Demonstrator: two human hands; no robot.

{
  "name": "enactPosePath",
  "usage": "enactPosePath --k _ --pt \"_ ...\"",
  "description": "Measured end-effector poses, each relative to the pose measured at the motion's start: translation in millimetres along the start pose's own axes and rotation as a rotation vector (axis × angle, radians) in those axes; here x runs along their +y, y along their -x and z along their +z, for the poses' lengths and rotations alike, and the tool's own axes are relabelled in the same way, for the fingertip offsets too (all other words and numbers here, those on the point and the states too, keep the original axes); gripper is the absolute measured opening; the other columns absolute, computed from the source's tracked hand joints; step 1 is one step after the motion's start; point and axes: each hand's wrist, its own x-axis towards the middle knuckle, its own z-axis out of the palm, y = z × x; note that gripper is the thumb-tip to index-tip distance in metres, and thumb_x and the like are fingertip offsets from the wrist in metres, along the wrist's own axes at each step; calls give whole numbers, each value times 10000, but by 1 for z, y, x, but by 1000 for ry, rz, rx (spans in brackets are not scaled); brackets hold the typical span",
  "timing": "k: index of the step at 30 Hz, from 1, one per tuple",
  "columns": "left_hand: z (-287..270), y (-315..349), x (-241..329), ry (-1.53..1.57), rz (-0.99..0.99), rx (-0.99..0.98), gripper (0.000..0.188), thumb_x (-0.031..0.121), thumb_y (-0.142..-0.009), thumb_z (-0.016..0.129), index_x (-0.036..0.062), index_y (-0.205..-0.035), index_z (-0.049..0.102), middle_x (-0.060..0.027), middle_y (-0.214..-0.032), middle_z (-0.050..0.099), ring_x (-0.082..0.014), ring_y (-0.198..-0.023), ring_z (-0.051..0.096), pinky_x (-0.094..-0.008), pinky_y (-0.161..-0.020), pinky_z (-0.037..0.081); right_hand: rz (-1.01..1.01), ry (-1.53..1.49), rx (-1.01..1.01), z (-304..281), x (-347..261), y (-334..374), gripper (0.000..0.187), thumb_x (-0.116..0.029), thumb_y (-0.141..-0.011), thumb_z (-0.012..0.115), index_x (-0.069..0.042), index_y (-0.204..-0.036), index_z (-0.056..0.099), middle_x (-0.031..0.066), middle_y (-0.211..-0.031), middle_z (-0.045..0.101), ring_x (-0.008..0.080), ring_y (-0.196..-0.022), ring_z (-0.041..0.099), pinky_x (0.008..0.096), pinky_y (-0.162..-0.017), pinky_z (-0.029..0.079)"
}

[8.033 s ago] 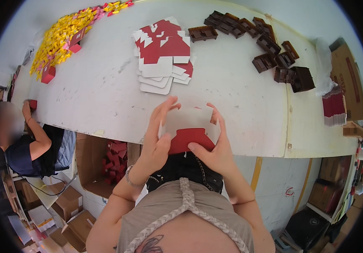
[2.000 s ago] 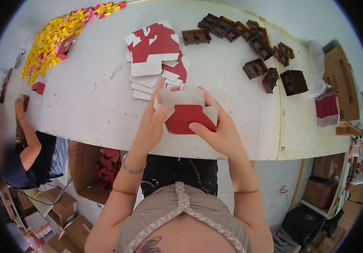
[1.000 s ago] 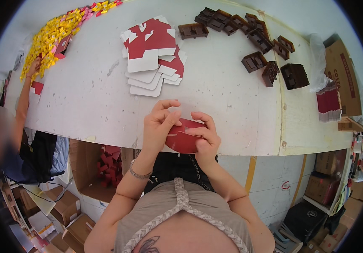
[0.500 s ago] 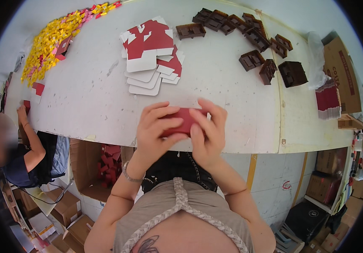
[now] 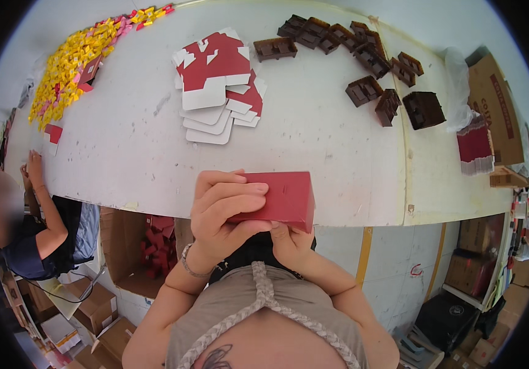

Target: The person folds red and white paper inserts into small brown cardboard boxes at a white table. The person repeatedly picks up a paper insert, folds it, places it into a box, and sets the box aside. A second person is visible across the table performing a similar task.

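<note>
A small red cardboard box (image 5: 289,195) is held level above the near edge of the table, closed on the faces I can see, with a little slit mark on top. My left hand (image 5: 224,206) wraps its left end, fingers across the top and thumb along the near side. Against the near lower edge rests the thumb of my right hand (image 5: 292,246); its other fingers are hidden beneath the box. Farther out lies a stack of flat red-and-white box blanks (image 5: 206,120), apart from both hands.
Dark brown plastic trays (image 5: 363,91) lie scattered at the far right. A heap of small yellow and pink packets (image 5: 71,74) covers the far left. Below the table, a carton (image 5: 120,246) holds red boxes. A co-worker's arm (image 5: 49,227) reaches in at left. Brown cartons (image 5: 492,111) stand right.
The box has turned and come nearer, showing a larger top and its right end. My right hand has dropped from its right end to underneath. The co-worker's hands have shifted.
</note>
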Motion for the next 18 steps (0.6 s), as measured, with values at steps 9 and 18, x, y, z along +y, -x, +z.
enactPosePath --k 9,18 --pt "-15 -6 30 -156 -33 -254 320 344 -702 756 134 -944 733 1 -949 665 -218 -877 501 -445 -932 468 209 -283 -66 -16 -2 6 231 -18 -933 512 22 -1149 583 128 -1158 609 225 -1080 581 350 -910 463" --pt "-5 4 30 138 -217 -88 715 350 -804 716 74 -1386 408 -173 -1355 422 -341 -1231 428 -514 -1006 406 152 362 -233 -26 0 -18 287 -33 -818 634 -46 -1105 618 79 -1027 668 193 -934 647 309 -796 510"
